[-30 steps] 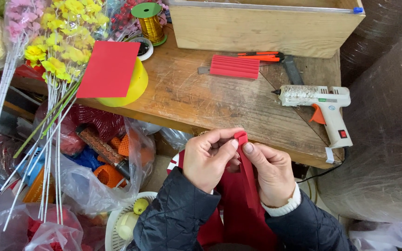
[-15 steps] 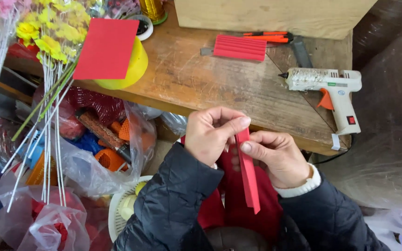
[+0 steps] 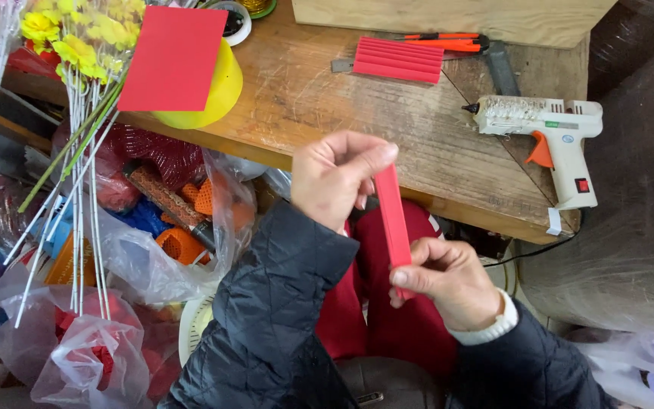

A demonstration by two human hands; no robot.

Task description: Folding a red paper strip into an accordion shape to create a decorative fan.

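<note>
A narrow folded red paper strip (image 3: 391, 216) stands nearly upright in front of me, below the edge of the wooden table (image 3: 327, 106). My left hand (image 3: 338, 178) pinches its top end between thumb and fingers. My right hand (image 3: 448, 280) grips its lower end. On the table lie a pleated red paper piece (image 3: 399, 59), a flat red paper sheet (image 3: 173, 57) resting on a yellow tape roll (image 3: 221, 95), and a white hot glue gun (image 3: 546, 132) with an orange trigger.
An orange-handled cutter (image 3: 448, 42) lies beyond the pleated piece, under a wooden board (image 3: 448, 14). Yellow artificial flowers on white stems (image 3: 77, 151) lean at the left. Clear plastic bags of red and orange items (image 3: 160, 220) fill the floor at the left.
My hands have moved apart along the strip: the left stays at its top, the right has slid down to its lower end. The view has shifted closer.
</note>
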